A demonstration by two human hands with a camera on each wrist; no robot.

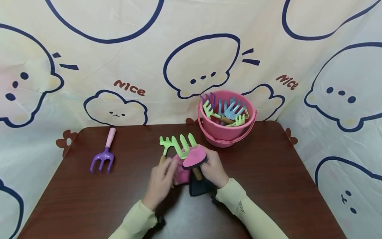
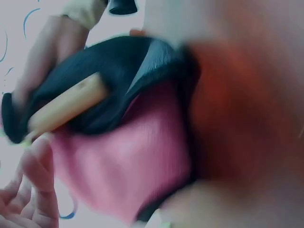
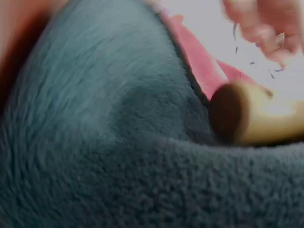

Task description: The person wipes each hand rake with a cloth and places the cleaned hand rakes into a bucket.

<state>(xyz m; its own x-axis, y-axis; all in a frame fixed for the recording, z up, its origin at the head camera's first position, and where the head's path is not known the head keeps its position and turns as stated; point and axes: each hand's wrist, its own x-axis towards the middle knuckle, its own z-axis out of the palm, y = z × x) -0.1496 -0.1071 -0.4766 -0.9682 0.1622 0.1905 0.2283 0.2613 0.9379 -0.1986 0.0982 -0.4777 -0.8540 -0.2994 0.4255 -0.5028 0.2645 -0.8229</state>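
A pink cloth piece [image 1: 194, 156] with dark fleece lining [image 3: 90, 114] is bunched between my two hands. My right hand [image 1: 214, 168] grips its right side. At its left edge my left hand [image 1: 161, 181] pinches the cloth, the contact partly hidden. A green toy fork [image 1: 182, 151] crosses behind the pink flap, tines up. Its wooden handle [image 2: 71, 104] lies against the dark lining. Just beyond my left hand is a small green rake [image 1: 166, 143]; the hand hides the lower part of its handle.
A purple toy fork [image 1: 102, 156] with a pink handle lies at the table's left. At the back right stands a pink bucket [image 1: 222, 132] holding several green, blue and purple toy tools. A cartoon-printed sheet [image 1: 128, 66] hangs behind the dark brown table [image 1: 131, 142].
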